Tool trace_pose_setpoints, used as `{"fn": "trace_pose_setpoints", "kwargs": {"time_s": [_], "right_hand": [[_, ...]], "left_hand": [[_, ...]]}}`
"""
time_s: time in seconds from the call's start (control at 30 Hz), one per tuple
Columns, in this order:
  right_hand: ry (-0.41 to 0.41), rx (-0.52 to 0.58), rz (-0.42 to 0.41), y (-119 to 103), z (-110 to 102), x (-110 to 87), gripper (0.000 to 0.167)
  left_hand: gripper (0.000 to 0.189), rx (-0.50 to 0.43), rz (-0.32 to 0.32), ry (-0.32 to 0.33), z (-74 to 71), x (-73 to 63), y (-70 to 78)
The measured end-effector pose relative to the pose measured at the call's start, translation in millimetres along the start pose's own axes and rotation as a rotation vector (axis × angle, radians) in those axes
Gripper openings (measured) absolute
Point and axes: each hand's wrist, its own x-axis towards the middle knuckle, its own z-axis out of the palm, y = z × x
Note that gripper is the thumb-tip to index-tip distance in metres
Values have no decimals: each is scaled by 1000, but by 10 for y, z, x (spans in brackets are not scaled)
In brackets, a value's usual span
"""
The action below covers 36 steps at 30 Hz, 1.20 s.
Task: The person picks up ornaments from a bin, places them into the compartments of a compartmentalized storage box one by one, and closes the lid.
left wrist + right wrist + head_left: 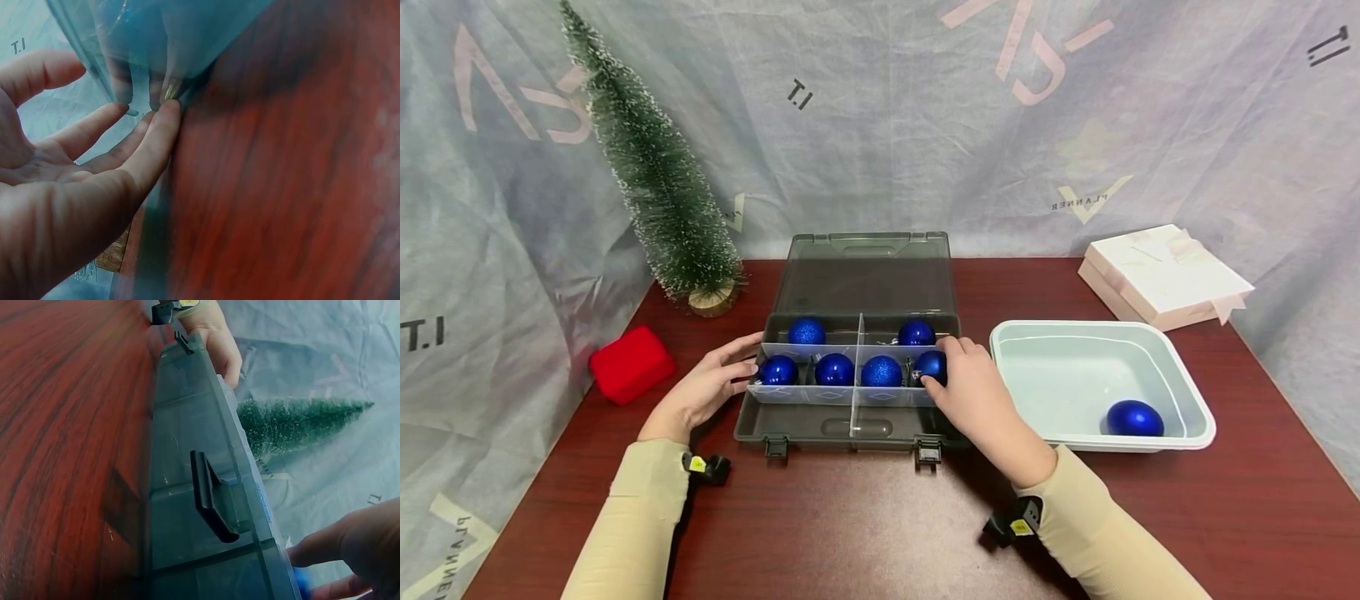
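A smoky grey divided box [805,423] stands with its lid tipped back, clear dividers splitting it into compartments. Its back row holds a glittery blue ball [806,332] and a shiny blue ball [916,332]. Several more blue balls [834,369] sit in the middle row; the front row shows none. My right hand [979,392] pinches the blue Christmas ball [930,367] at that row's right end, thumb in front and fingers behind. With extended fingers, my left hand [703,390] touches the box's left side; its fingertips [169,112] meet the wall.
To the right, a pale plastic tub [1052,375] contains one blue ball [1135,418]. Behind it is a white gift box [1165,271] with a ribbon. A small frosted tree [658,175] and a red box [632,365] stand at the left. Two black latches [928,452] project from the divided box's front.
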Motion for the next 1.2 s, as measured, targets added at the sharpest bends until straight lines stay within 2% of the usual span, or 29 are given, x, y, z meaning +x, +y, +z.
{"fn": "trace_pose_setpoints", "kwargs": {"time_s": [0.13, 0.23, 0.3, 0.4, 0.53, 0.6, 0.87, 1.03, 1.1, 1.2], "right_hand": [[-23, 13, -4, -10, -41, -14, 51], [-29, 96, -35, 12, -126, -31, 49], [-40, 199, -72, 52, -221, -45, 45], [-110, 448, -108, 164, -398, -78, 38], [-214, 717, -78, 409, -653, -144, 32], [-230, 762, -59, 555, -782, -193, 32], [-252, 717, -5, 1175, -1296, -367, 32], [-354, 531, 92, 1565, -1526, -493, 34], [-407, 446, 124, 1686, -1570, -528, 35], [-465, 392, 164, 1807, -1583, -550, 37]], "left_hand": [[62, 6, -2, 2, 3, 0, 6], [62, 9, -2, 0, 5, -4, 13], [62, 9, -2, -1, 6, -8, 18], [62, 9, 0, -4, 4, -8, 24], [61, 15, 1, -2, 4, -2, 32], [61, 19, -1, -3, 5, 0, 33], [60, 7, -5, -1, 10, 7, 17], [60, 5, -4, -7, 5, 12, 7], [60, 9, -6, -5, 0, 9, 6], [61, 16, -7, -2, -7, 0, 5]]}}
